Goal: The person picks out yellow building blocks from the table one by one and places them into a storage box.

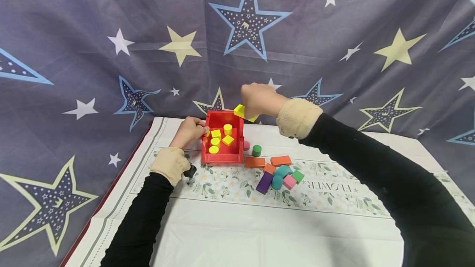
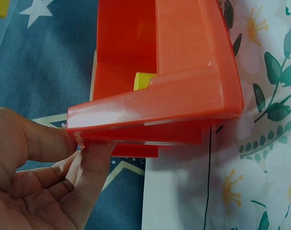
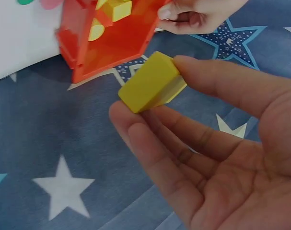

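Note:
My left hand [image 1: 188,132] grips the left wall of an open red plastic box [image 1: 222,158]; in the left wrist view its thumb lies on one side of the wall and its fingers on the other. Several yellow blocks [image 1: 228,140], cylinders and angular pieces, lie inside the box. Above the box's back right corner, my right hand [image 1: 261,99] pinches a yellow rectangular block [image 3: 151,82] between thumb and fingertips. That block is held clear of the box in the right wrist view.
Right of the box lie orange blocks [image 1: 281,160], a purple block [image 1: 264,183], teal pieces [image 1: 277,182], a pink block [image 1: 290,181] and green pieces [image 1: 256,150]. A white floral cloth [image 1: 230,226] covers the table, and a star-patterned curtain [image 1: 156,3] hangs behind.

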Action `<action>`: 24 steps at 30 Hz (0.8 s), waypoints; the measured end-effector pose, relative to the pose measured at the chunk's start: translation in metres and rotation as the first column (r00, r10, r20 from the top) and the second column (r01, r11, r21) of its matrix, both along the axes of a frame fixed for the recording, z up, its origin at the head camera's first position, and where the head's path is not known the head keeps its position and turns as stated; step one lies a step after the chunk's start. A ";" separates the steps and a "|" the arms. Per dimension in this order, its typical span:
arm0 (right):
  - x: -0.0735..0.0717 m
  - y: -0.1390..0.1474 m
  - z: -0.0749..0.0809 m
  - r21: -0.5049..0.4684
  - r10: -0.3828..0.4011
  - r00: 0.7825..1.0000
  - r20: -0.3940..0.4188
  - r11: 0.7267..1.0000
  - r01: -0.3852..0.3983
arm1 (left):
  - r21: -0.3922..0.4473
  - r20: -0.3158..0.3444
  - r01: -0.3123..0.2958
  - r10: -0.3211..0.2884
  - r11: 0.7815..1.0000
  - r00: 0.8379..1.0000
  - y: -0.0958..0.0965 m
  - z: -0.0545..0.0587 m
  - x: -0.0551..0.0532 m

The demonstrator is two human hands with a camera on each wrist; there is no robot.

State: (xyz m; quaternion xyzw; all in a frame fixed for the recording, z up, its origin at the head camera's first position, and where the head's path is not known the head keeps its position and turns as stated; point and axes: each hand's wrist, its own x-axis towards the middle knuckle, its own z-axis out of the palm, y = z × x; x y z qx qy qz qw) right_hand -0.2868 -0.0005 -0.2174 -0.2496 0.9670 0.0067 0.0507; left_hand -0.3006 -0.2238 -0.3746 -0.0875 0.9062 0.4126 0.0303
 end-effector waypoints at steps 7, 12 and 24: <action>0.000 -0.022 0.007 0.024 -0.018 0.996 0.087 1.000 0.016 | 0.018 -0.005 -0.003 0.003 1.000 1.000 0.000 -0.001 0.000; -0.002 -0.035 0.010 0.054 -0.038 0.988 0.152 0.998 0.030 | 0.026 -0.010 -0.010 0.010 1.000 1.000 -0.001 -0.002 -0.001; -0.013 -0.063 -0.003 0.117 -0.120 0.967 0.225 0.989 0.096 | 0.011 -0.005 -0.003 0.003 1.000 1.000 -0.001 -0.002 -0.002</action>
